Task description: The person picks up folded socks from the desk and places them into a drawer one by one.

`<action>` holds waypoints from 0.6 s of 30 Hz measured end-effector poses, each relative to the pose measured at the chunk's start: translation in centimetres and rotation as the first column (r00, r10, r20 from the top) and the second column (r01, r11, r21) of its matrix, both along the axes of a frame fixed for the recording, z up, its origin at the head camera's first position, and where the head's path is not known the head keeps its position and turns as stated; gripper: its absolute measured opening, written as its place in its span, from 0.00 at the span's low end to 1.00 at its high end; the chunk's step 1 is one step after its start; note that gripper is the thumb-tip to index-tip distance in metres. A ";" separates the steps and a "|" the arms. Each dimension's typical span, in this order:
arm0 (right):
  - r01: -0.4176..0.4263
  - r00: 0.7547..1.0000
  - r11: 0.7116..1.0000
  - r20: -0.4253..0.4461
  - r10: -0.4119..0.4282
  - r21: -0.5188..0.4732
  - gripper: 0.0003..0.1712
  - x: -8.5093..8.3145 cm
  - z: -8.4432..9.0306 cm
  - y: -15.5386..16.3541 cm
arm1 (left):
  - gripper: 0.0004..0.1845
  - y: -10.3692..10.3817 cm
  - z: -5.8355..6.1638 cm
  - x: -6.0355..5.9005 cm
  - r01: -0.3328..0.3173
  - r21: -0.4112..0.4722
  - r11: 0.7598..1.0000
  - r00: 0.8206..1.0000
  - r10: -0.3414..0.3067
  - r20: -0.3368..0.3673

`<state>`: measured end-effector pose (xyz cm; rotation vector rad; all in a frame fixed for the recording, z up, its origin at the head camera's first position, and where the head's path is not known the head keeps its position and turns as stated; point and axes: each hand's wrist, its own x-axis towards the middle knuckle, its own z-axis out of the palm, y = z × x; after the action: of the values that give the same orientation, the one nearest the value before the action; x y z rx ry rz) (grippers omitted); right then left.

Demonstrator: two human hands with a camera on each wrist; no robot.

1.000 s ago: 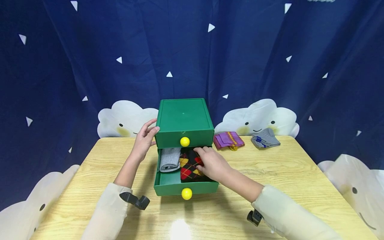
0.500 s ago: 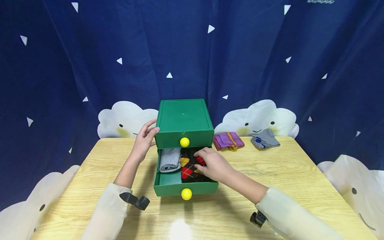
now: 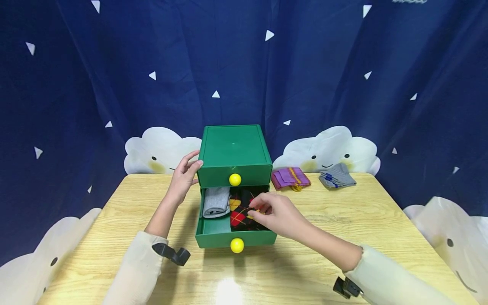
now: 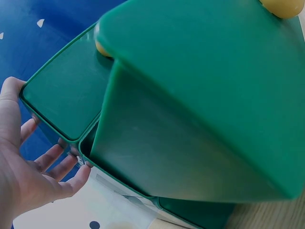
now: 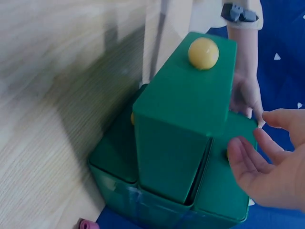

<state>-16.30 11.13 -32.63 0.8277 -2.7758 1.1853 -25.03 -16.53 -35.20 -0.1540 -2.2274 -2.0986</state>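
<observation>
The left hand [image 3: 182,178] is resting with straight fingers against the left side of the green drawer box [image 3: 233,152] on the worktop [image 3: 381,220]. The right hand [image 3: 275,212] is hovering with fingers loosely apart, holding nothing, over the argyle sock [image 3: 239,208] lying beside a grey sock [image 3: 215,201] in the pulled-out lower drawer [image 3: 217,238].

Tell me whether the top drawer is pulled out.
No: the top drawer sits flush in the box, while only the bottom drawer is pulled out.
</observation>
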 end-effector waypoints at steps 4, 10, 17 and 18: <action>-0.012 0.991 0.999 0.130 0.017 -0.037 0.05 1.2 0.2 0.1 | 0.29 0.0 -0.1 0.0 0.003 0.002 1.000 1.000 -0.003 0.001; -0.048 0.966 0.995 0.248 0.069 -0.089 0.08 2.9 -0.5 -0.1 | 0.29 0.0 -0.1 -0.1 -0.001 0.005 1.000 1.000 0.001 -0.003; -0.009 0.963 0.998 0.270 0.026 -0.064 0.10 4.2 -2.1 -0.7 | 0.29 0.0 -0.1 -0.2 -0.003 0.012 1.000 1.000 0.003 -0.005; -0.002 0.962 0.998 0.271 0.021 -0.067 0.10 4.3 -2.3 -0.7 | 0.29 0.0 -0.1 -0.2 -0.003 0.012 1.000 1.000 0.003 -0.006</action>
<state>-11.99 10.41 -34.88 0.7263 -2.9238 1.4893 -25.22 -16.57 -35.30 -0.1557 -2.2097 -2.1069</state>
